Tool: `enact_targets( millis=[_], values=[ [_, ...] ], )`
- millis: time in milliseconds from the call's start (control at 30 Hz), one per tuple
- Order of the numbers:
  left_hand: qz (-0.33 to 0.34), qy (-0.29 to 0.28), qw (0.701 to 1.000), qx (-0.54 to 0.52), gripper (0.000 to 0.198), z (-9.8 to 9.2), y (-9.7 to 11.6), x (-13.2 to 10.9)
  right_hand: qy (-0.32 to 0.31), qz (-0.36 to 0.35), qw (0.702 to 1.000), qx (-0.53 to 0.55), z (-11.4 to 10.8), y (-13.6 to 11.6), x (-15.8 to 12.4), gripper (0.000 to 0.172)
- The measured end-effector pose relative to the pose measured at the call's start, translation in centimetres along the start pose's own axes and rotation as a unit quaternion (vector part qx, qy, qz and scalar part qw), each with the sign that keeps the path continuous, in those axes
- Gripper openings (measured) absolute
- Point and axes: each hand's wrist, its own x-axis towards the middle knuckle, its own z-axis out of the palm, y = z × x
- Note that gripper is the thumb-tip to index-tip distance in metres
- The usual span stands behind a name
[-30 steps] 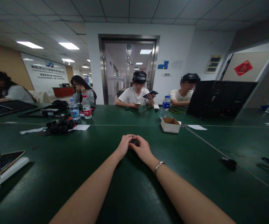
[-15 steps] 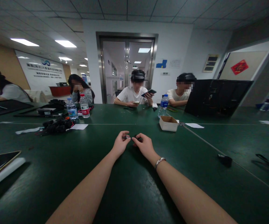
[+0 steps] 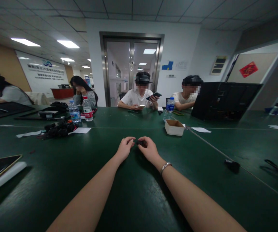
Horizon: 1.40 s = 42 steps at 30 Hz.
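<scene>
Above the middle of the green table, my two hands face each other with their fingertips a small gap apart. My left hand is closed in a pinch on a small, light, metallic-looking piece, mostly hidden by the fingers. Between thumb and fingers, my right hand holds a small black piece. The two pieces look separate, and both are too small to name. A silver bracelet sits on my right wrist.
A small open box stands beyond my right hand, near a water bottle. Black cables and two bottles lie left. A phone is at the near left, a large black monitor at the right. Several people sit around the table.
My left fingers have straightened a little and the thumb has shifted on the light piece. More of the black piece in my right hand now shows. Both forearms stay nearly in place.
</scene>
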Motion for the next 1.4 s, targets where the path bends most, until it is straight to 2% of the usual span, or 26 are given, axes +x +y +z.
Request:
enact_targets(
  millis=[100, 200, 367, 700, 1000, 1200, 1400],
  values=[
    [0.049, 0.011, 0.998, 0.026, 0.016, -0.3, 0.1, -0.2, -0.016, 0.012, 1.0, 0.011, -0.1, -0.5, -0.1, 0.025],
    [0.066, 0.023, 0.997, 0.033, 0.015, -0.4, 0.3, -0.5, -0.028, 0.022, 0.999, 0.006, -0.1, -0.7, -0.1, 0.028],
    [0.059, 0.045, 0.997, 0.027, 0.016, -0.3, 0.4, -0.6, -0.036, 0.01, 0.999, -0.024, 0.0, -0.5, -0.1, 0.028],
    [0.061, 0.018, 0.998, 0.014, 0.02, -0.1, 0.4, -0.7, -0.04, -0.017, 0.997, -0.056, -0.1, -1.1, -0.3, 0.027],
    [0.038, 0.034, 0.993, 0.108, 0.032, -0.3, -0.3, -0.2, -0.044, -0.056, 0.996, -0.051, -0.1, -1.1, -0.3, 0.027],
    [0.005, 0.063, 0.982, 0.176, 0.044, -0.5, 0.8, -0.8, -0.057, -0.081, 0.994, -0.045, -0.1, -1.3, -0.5, 0.029],
    [0.003, 0.063, 0.976, 0.21, 0.052, -0.7, 1.2, -1.0, -0.065, -0.109, 0.991, -0.044, 0.0, -1.6, -0.7, 0.03]
  ],
)
